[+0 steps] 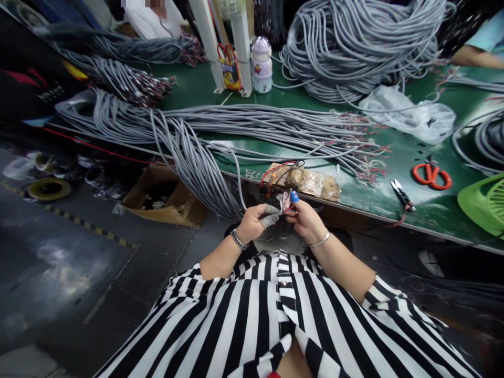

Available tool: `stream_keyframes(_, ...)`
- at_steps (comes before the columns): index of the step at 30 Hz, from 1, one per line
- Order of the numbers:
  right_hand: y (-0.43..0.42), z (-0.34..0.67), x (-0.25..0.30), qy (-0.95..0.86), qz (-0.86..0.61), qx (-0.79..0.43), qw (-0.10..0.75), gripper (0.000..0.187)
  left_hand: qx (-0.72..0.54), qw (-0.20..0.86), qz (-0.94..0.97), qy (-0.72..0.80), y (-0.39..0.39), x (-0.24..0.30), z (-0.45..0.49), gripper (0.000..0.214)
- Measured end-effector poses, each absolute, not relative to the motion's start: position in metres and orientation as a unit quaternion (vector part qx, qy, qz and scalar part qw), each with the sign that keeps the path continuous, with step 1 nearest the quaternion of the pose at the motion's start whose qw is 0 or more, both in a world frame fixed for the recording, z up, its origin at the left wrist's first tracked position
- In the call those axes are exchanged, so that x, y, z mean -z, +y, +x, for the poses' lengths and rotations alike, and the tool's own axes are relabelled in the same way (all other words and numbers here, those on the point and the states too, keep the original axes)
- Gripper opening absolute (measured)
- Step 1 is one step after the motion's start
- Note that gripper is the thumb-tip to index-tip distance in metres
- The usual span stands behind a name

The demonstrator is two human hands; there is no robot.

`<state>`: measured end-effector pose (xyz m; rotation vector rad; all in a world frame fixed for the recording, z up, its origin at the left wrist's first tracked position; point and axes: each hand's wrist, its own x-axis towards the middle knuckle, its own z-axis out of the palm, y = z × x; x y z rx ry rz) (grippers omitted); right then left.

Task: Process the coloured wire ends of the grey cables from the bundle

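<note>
My left hand (256,220), with grey finger cots, is closed in a pinch on a small bunch of thin wire ends (284,202) just below the bench edge. My right hand (306,218), a blue cot on one fingertip, pinches the same wire ends from the other side. The two hands touch at the fingertips. A bundle of grey cables (197,163) hangs over the edge of the green bench (413,210) right beside my left hand. Red and black thin wires (277,170) loop on the bench just above my hands.
Orange scissors (432,175), small black snips (400,193) and a green fan (486,202) lie at the right. A large coil of grey cable (362,47), a plastic bag (413,115) and a white jar (261,65) stand farther back. A cardboard box (161,202) sits on the floor.
</note>
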<state>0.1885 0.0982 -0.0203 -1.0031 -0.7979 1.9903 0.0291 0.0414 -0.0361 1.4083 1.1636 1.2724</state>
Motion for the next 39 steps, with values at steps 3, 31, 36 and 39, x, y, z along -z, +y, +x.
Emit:
stream_keyframes(3, 0.098, 0.186, 0.020, -0.314, -0.406, -0.762, 0.395, 0.055, -0.506, 0.437, 0.583, 0.463, 0.043, 0.034, 0.031, 0.034)
stream_keyframes(31, 0.066, 0.223, 0.040, -0.356, -0.399, -0.812, 0.235, 0.049, -0.439, 0.186, 0.772, 0.420, -0.002, 0.040, 0.012, 0.013)
stream_keyframes(36, 0.049, 0.224, 0.030, -0.429, -0.370, -0.802, 0.189, 0.049, -0.411, 0.143, 0.790, 0.431, -0.001, 0.043, 0.013, 0.016)
stream_keyframes(39, 0.041, 0.220, 0.022, -0.481, -0.333, -0.790, 0.186, 0.044, -0.414, 0.142, 0.788, 0.433, -0.001, 0.043, 0.016, 0.017)
